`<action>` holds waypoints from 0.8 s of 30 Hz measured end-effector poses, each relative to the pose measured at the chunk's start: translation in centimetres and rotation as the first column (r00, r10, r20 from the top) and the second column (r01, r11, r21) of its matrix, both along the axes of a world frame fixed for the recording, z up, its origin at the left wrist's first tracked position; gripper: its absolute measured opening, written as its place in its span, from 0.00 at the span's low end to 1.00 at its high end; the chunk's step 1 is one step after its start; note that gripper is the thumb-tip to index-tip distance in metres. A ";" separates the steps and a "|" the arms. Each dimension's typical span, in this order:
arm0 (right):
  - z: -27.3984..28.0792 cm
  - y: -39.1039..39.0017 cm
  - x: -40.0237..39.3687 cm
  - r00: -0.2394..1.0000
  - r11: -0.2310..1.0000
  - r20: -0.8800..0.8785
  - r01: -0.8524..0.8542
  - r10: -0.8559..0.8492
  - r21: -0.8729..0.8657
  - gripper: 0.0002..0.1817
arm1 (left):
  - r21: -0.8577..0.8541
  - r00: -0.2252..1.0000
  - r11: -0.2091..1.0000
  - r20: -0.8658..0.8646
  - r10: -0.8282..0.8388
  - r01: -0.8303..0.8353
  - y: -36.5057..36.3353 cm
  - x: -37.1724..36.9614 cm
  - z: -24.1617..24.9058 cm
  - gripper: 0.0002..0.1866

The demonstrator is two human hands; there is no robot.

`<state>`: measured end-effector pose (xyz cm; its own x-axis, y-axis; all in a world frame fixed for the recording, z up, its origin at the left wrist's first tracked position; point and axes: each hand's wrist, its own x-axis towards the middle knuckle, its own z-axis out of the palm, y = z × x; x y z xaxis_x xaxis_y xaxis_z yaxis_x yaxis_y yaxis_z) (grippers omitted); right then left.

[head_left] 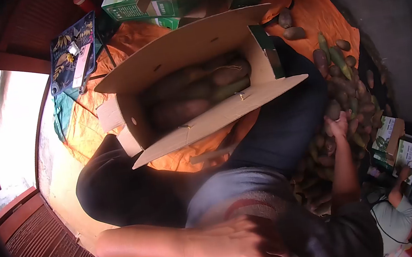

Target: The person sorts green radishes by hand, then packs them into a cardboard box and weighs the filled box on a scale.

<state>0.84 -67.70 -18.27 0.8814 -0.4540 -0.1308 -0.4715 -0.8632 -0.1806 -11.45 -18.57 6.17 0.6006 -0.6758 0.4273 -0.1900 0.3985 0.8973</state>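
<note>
My right hand (339,126) reaches into a heap of brown and green oblong vegetables (338,87) at my right. Its fingers close round a dark, rounded one (332,109). My left hand (245,245) is in front of my chest, fingers curled in and dark with shadow; what they hold, if anything, is hidden. Before me stands an open cardboard box (194,135), tilted in this view, with its long flaps spread. Several large brown and green vegetables (182,108) of the same sort lie inside it.
Orange cloth (124,43) covers the floor under the box. Green and white cartons (141,9) stand beyond it, more cartons (389,138) at the right. A phone (82,64) rests on a patterned folding tray (58,54). Another person (397,217) is at the lower right.
</note>
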 end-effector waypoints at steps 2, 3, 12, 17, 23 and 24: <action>2.1 -4.4 3.4 0.960 0.945 0.278 -0.116 0.028 0.305 0.41 | 0.024 0.999 0.999 0.042 -0.029 0.028 0.1 0.0 0.6 0.06; 5.7 -3.1 5.0 0.939 0.991 0.322 -0.133 0.122 0.014 0.38 | 0.041 0.997 0.998 0.061 -0.044 0.041 0.2 -0.1 0.9 0.07; 27.3 24.7 9.4 0.534 0.541 0.503 -0.828 0.680 0.148 0.37 | 0.162 0.975 0.982 0.215 0.056 -0.092 3.8 2.6 -1.3 0.16; 25.0 37.3 9.7 0.120 0.069 0.297 -0.981 0.947 0.179 0.37 | 0.534 0.523 -0.009 0.832 0.187 -0.846 5.6 4.4 -5.5 0.32; 17.2 44.4 10.1 -0.081 -0.021 -0.241 -0.970 0.967 0.244 0.32 | 0.809 0.801 0.067 0.560 0.212 -0.584 6.7 3.8 -5.8 0.21; 16.6 45.1 10.0 -0.096 0.000 -0.345 -0.963 0.934 0.268 0.35 | 0.811 0.800 0.084 0.546 0.249 -0.579 6.7 3.6 -5.9 0.21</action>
